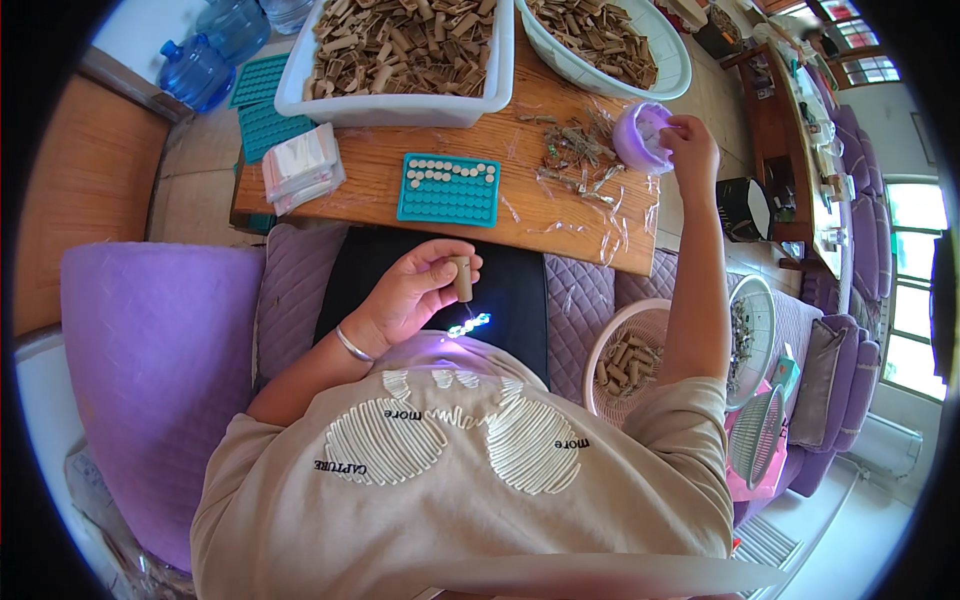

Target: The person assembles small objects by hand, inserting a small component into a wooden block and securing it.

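Our left fingers [452, 248] grasp brown tube [463, 281] upright, seemingly so lit string [468, 326] trails freely near side; right fingers [682, 124] at purple bowl [630, 140], right edge of surface [370, 160], grasp unclear to us.

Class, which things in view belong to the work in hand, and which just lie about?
Apparently in use: brown tube in left hand; glowing lights; purple bowl at right hand; teal tray.

Probably lying about: blue water bottles; black container.
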### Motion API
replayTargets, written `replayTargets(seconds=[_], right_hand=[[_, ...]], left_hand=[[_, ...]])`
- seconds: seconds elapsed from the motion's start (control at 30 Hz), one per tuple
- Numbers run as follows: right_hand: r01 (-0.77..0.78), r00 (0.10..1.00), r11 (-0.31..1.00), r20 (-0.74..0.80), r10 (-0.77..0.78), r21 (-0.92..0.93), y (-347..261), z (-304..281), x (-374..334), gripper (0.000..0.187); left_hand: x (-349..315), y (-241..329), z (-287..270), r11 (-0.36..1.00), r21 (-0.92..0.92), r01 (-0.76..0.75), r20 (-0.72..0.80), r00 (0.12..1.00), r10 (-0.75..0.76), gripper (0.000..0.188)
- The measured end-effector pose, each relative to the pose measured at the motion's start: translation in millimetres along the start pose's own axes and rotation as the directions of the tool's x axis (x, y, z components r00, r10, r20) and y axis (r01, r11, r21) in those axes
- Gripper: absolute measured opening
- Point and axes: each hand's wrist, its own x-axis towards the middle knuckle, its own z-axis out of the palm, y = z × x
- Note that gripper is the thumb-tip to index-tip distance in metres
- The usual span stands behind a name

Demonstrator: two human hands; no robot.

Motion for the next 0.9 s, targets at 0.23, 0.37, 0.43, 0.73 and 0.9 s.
replayTargets(seconds=[0.23, 0.37, 0.43, 0.73, 0.9], right_hand=[[-0.172, 0.97, 0.668, 0.244, -0.015, 0.724, -102, 29, -168, 0.01], [-0.119, 0.959, 0.561, 0.241, -0.149, 0.819, -124, 59, -233, 0.007], [-0.088, 0.951, 0.554, 0.235, -0.2, 0.828, -125, 65, -248, 0.008], [0.222, 0.92, 0.781, 0.139, -0.366, 0.583, -134, 59, -260, 0.01], [0.267, 0.913, 0.773, 0.105, -0.394, 0.575, -139, 56, -261, 0.011]], left_hand=[[-13, -1, 25, 0.996, -0.048, -0.074, 0.071, 0.994, 0.078, 0.031], [-20, 2, 38, 0.992, -0.044, -0.118, 0.117, 0.986, 0.122, 0.029], [-28, 1, 36, 0.992, -0.059, -0.114, 0.123, 0.985, 0.12, 0.029], [-40, -1, 35, 0.984, 0.061, -0.17, 0.118, 0.98, 0.162, 0.031], [-40, 1, 37, 0.979, 0.098, -0.176, 0.136, 0.977, 0.162, 0.03]])
